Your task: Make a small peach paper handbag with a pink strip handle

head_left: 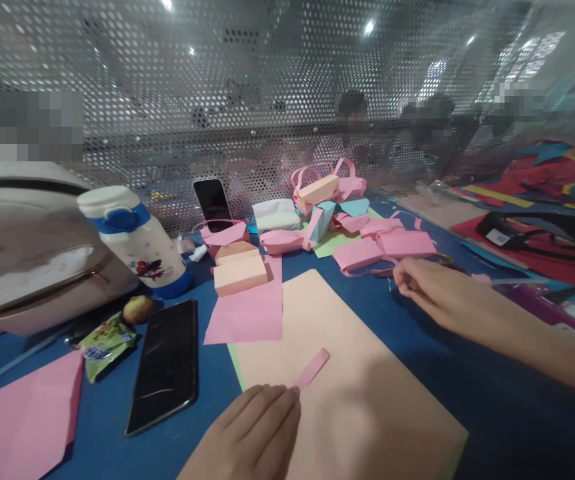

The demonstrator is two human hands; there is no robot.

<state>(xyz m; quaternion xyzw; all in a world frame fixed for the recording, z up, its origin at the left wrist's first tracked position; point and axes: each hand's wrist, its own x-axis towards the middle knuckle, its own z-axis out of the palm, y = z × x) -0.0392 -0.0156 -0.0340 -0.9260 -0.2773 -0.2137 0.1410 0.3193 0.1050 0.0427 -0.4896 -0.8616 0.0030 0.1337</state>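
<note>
My left hand (255,430) is at the bottom middle with its fingers pressed together, and a short pink paper strip (315,368) sticks out from under the fingertips. Beneath them lies a large sheet of peach paper (327,313), with green paper showing at its edges. My right hand (420,285) reaches in from the right, fingers curled into a pinch. What it holds, if anything, I cannot make out. Close to its fingertips are folded pink paper pieces (360,255) with thin strips attached. A folded peach paper box (240,273) rests on a pink sheet (247,317).
A black phone (165,367) lies left of the sheets, beside a green snack packet (107,343). A white and blue bottle (140,243) stands before a pale bag (32,240). Another phone (212,200) leans against the perforated metal screen (267,80). Dark straps (532,233) lie at right.
</note>
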